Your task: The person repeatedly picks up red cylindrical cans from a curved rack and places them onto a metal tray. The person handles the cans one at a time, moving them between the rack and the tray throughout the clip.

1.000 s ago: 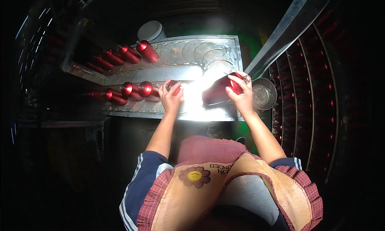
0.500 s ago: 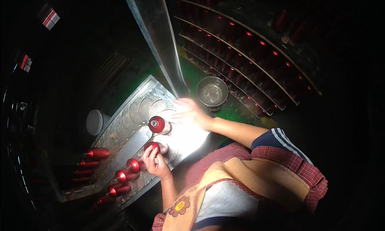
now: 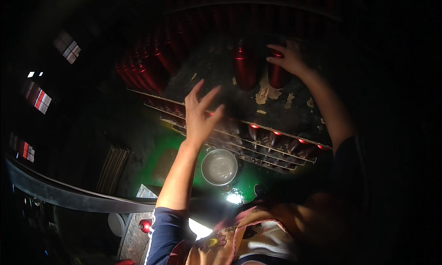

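Note:
High in the picture my right hand [image 3: 289, 60] has its fingers around the neck end of an upright red metallic bottle [image 3: 276, 75]. That bottle stands on a dark shelf top [image 3: 221, 97] with flaked, pale patches. A second red bottle [image 3: 245, 69] is to its left, apart from my hand. Over the shelf's near edge, my left hand [image 3: 200, 113] is raised with its fingers spread and nothing in it. The second bottle is the nearest one to it.
Many red bottles [image 3: 149, 74] crowd the shelf's left end, and more stand on lower tiers [image 3: 276, 143]. A round metal pot [image 3: 219, 167] sits on the floor. Behind my left arm are a metal beam [image 3: 83, 193], a white bucket [image 3: 117, 224] and a metal-topped table [image 3: 134, 239] with red bottles.
My view has swung from the table to the shelf. My left hand has left a red bottle on the table; my right hand has gone from the table top to a bottle on the shelf.

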The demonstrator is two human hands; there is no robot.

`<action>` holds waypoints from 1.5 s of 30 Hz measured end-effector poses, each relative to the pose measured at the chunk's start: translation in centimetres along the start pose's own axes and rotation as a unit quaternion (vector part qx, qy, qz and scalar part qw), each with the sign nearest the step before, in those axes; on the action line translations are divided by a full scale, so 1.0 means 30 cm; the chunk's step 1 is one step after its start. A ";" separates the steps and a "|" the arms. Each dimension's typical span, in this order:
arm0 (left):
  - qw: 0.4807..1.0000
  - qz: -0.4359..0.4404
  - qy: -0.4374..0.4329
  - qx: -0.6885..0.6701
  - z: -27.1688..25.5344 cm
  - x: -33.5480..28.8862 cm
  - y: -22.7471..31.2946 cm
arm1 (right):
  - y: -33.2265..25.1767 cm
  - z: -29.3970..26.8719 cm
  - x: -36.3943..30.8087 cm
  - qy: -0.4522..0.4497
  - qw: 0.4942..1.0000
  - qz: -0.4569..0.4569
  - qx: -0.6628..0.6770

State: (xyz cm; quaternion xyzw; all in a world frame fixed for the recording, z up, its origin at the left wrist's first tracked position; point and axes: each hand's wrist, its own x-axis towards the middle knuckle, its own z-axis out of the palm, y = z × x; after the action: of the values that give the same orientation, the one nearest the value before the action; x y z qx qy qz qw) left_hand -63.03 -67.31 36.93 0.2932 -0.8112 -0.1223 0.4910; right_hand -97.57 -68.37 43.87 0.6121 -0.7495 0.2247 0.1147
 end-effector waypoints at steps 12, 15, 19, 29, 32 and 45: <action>0.999 0.019 -0.023 0.022 0.375 0.407 -0.085 | 0.121 0.007 -0.155 0.166 0.956 -0.085 0.225; 0.988 -0.021 0.127 -0.090 0.256 0.250 -0.165 | 0.117 -0.042 -0.256 0.120 0.909 0.115 0.381; 0.866 -0.297 0.226 -0.334 0.037 -0.063 -0.260 | 0.003 -0.046 -0.416 0.083 0.676 0.167 0.713; 0.359 -0.540 0.307 -0.697 -0.005 -0.563 -0.571 | -0.638 0.471 -0.460 -0.289 0.244 0.158 0.912; 0.238 -0.572 0.326 -0.714 0.032 -0.603 -0.671 | -0.726 0.582 -0.451 -0.385 0.229 0.341 0.826; 0.200 -0.510 0.292 -0.784 0.048 -0.763 -0.873 | -0.868 0.791 -0.503 -0.349 0.055 0.411 0.840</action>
State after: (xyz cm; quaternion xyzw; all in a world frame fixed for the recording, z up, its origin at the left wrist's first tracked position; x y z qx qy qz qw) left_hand -47.03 -74.70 6.90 0.1237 0.2263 -0.8251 0.5027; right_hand -66.52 -70.53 21.54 -0.0996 -0.1442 0.4753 -0.8622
